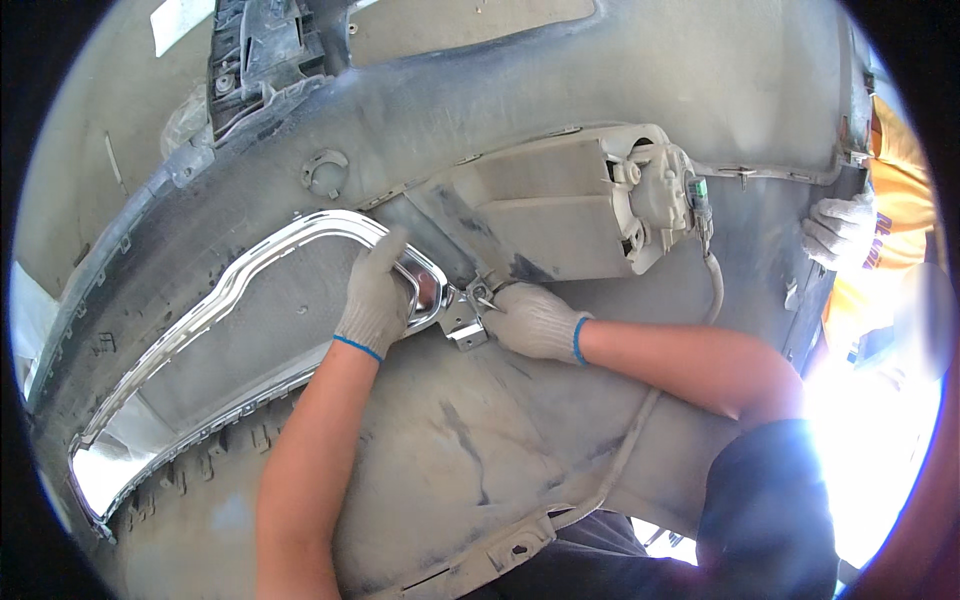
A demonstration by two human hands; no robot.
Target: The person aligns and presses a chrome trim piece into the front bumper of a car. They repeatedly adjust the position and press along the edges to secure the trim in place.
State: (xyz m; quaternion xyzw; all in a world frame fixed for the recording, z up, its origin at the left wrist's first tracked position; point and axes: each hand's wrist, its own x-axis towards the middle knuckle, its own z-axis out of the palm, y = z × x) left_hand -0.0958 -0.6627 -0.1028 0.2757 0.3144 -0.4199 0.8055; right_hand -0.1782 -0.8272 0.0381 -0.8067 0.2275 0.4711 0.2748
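Note:
A large dusty dark bumper cover [600,90] lies with its inner side toward me. On it rests a long curved chrome trim frame [230,285]. My left hand [375,295], in a pale knit glove with a blue cuff, is closed round the frame's right end. Beside that end is a small metal bracket [466,331]. My right hand [537,320], gloved the same way, has its fingers closed at the bracket's upper part, where a small pale tip shows. What those fingers hold is too small to make out.
A dusty lamp housing [560,205] sits above my right hand, with a cable [714,285] running down from it. At the right edge a co-worker in orange [895,190] rests a gloved hand [840,232] on the bumper's edge. A black plastic bracket [270,50] stands at upper left.

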